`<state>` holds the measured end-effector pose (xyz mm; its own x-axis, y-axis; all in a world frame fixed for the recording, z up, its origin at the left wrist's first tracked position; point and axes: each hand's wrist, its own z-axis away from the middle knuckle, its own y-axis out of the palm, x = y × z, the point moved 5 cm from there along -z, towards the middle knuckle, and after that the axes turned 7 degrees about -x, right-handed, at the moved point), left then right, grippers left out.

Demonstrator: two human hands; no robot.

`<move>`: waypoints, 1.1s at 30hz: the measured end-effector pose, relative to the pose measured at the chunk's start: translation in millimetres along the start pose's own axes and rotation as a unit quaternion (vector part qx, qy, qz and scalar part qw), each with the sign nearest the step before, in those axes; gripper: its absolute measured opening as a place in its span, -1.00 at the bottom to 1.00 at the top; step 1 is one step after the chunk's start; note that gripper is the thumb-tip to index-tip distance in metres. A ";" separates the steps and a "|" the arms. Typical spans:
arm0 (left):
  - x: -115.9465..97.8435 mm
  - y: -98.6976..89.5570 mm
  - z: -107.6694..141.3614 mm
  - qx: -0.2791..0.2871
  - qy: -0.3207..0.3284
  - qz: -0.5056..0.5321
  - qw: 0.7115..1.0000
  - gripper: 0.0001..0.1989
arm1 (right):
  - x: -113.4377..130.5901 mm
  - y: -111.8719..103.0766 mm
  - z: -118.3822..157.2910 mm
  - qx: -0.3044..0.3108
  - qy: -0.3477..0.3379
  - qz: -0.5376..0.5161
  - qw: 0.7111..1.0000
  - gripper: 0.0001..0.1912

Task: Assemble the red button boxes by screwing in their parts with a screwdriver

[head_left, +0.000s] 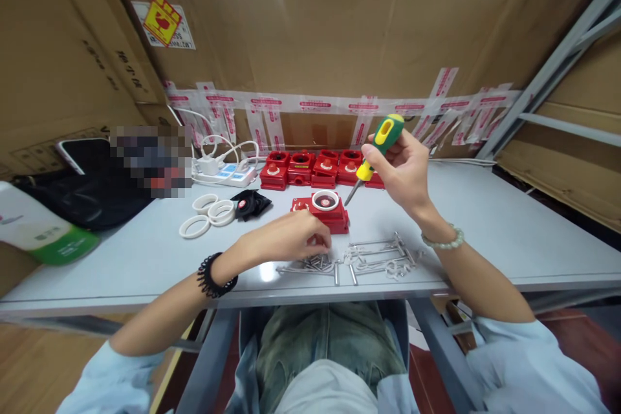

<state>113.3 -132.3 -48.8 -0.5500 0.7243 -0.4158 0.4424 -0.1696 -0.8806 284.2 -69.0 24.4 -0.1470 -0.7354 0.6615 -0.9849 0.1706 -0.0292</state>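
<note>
My right hand (pixel 402 171) is closed around the green and yellow handle of a screwdriver (pixel 383 142). Its shaft slants down to the left, with the tip just beside a red housing (pixel 334 223) that has a white ring (pixel 325 200) on top. In front of that housing, my left hand (pixel 303 236) reaches down to a pile of small metal screws (pixel 317 264). Its fingers are bent together; anything between them is too small or hidden to make out. Metal rods with pale cords (pixel 383 259) lie to the right of the pile.
Several similar red units (pixel 301 168) line the back of the table. On the left are loose white rings (pixel 194 226), a black pouch-like item (pixel 252 204), a power strip (pixel 228 173), a phone (pixel 85 154) and a green-white package (pixel 43 226). A cardboard wall (pixel 310 26) stands behind.
</note>
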 end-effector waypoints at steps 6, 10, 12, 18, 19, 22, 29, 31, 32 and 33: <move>3.1 7.6 6.8 0.038 -0.011 0.010 0.999 -0.85 | -2.1 2.8 4.3 0.015 0.004 0.024 1.000 -0.66; 2.1 -9.3 2.6 -0.045 0.007 0.004 0.999 -0.83 | -5.5 1.8 3.2 -0.003 -0.024 0.051 0.998 -0.67; 6.0 -18.7 -1.9 -0.111 0.013 -0.023 0.993 -0.82 | -11.2 3.6 3.2 -0.001 -0.033 0.062 0.998 -0.67; 31.8 -19.6 -15.5 -0.157 -0.008 -0.056 0.986 -0.54 | -29.9 12.1 5.2 0.023 -0.015 0.085 0.996 -0.62; 35.0 -18.3 -15.9 -0.153 -0.012 -0.047 0.987 -0.52 | -31.0 12.8 5.4 0.023 -0.015 0.084 0.996 -0.61; 40.3 -17.8 -12.8 -0.144 -0.025 -0.017 0.989 -0.50 | -32.7 13.9 5.7 0.026 -0.014 0.077 0.997 -0.60; 44.2 -20.1 -6.2 -0.129 -0.038 0.006 0.991 -0.45 | -34.8 15.7 5.3 0.033 -0.012 0.085 0.996 -0.60; 44.8 -17.0 -9.2 -0.129 -0.027 -0.001 0.991 -0.43 | -33.8 17.0 5.1 0.032 -0.015 0.093 0.995 -0.59; 45.1 -15.1 -11.2 -0.131 -0.023 -0.006 0.991 -0.42 | -33.0 17.8 4.9 0.031 -0.018 0.098 0.995 -0.58; 45.4 -13.2 -13.5 -0.132 -0.022 -0.012 0.991 -0.41 | -32.3 18.6 4.8 0.030 -0.021 0.101 0.994 -0.58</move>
<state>92.0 -88.2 -53.0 -0.5903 0.6954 -0.4099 0.5954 0.0322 -0.8028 270.2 -45.3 -1.1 -0.3453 -0.7167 0.6059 -0.9382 0.2800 -0.2033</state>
